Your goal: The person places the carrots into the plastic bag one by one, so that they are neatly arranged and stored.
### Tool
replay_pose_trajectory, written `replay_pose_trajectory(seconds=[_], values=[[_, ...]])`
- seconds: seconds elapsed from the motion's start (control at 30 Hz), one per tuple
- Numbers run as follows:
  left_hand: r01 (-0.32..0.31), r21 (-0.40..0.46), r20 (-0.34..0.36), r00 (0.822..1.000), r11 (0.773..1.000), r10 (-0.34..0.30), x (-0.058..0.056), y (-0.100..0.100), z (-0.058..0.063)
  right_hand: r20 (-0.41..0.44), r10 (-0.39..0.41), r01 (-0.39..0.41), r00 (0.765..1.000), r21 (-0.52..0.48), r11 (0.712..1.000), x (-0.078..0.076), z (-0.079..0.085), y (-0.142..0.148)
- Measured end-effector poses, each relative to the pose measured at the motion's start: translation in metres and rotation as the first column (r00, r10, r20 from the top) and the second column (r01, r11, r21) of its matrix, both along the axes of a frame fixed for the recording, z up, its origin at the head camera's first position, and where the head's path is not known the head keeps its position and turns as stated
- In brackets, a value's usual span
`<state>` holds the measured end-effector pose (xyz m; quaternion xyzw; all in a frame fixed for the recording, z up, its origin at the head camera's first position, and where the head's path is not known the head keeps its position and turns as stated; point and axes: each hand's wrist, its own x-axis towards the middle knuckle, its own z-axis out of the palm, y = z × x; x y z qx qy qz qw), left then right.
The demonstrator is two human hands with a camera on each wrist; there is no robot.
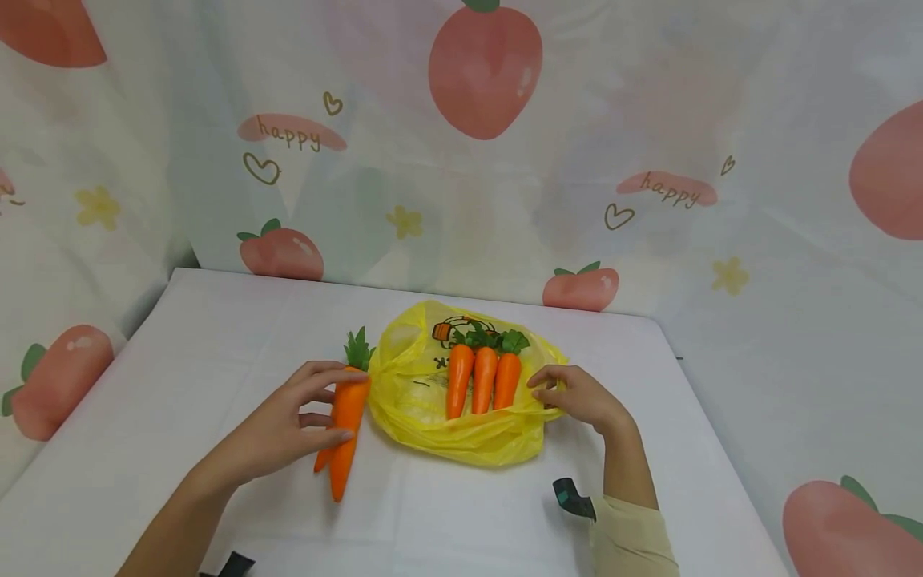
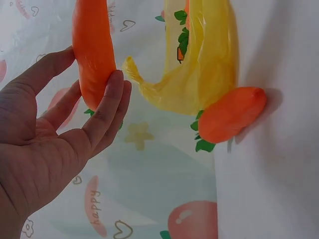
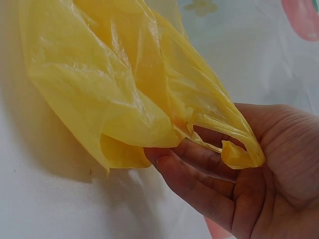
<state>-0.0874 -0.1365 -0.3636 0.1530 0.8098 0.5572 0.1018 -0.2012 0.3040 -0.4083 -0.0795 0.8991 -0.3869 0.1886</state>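
My left hand (image 1: pixel 292 417) holds an orange carrot (image 1: pixel 349 413) with a green leafy top between thumb and fingers, left of a yellow plastic bag (image 1: pixel 461 445). In the left wrist view this carrot is raised off the table, while a second carrot (image 2: pixel 232 114) lies on the tabletop beside the bag. The bag's mouth is spread wide, with three carrots (image 1: pixel 485 381) side by side in it, leaves toward the back. At the bag's right edge, my right hand (image 1: pixel 586 398) grips the thin plastic; a handle loop (image 3: pixel 241 154) hangs round its thumb.
A white-covered table (image 1: pixel 433 513) carries everything. Behind it and at the sides hangs a cloth backdrop (image 1: pixel 389 160) printed with fruit, hearts and "happy". A dark wrist-camera piece (image 1: pixel 573 498) juts out by the right sleeve (image 1: pixel 634 537).
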Motion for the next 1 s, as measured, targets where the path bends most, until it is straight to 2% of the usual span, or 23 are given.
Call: replay_pose_trajectory(seconds=[0.27,0.7,1.0], values=[[0.046,0.010,-0.045,0.998,0.999,-0.046,-0.004,0.014,0.005,-0.005,0.006,-0.006,1.000,0.000,1.000,-0.001,-0.001,0.002],[0.133,0.048,-0.069,0.989,0.990,-0.130,-0.009,0.044,0.013,-0.004,0.002,-0.002,1.000,0.000,1.000,-0.001,-0.002,0.003],[0.133,0.023,-0.052,0.990,0.991,-0.131,-0.014,0.055,0.013,-0.014,0.013,-0.013,1.000,0.001,1.000,-0.003,-0.005,0.004]])
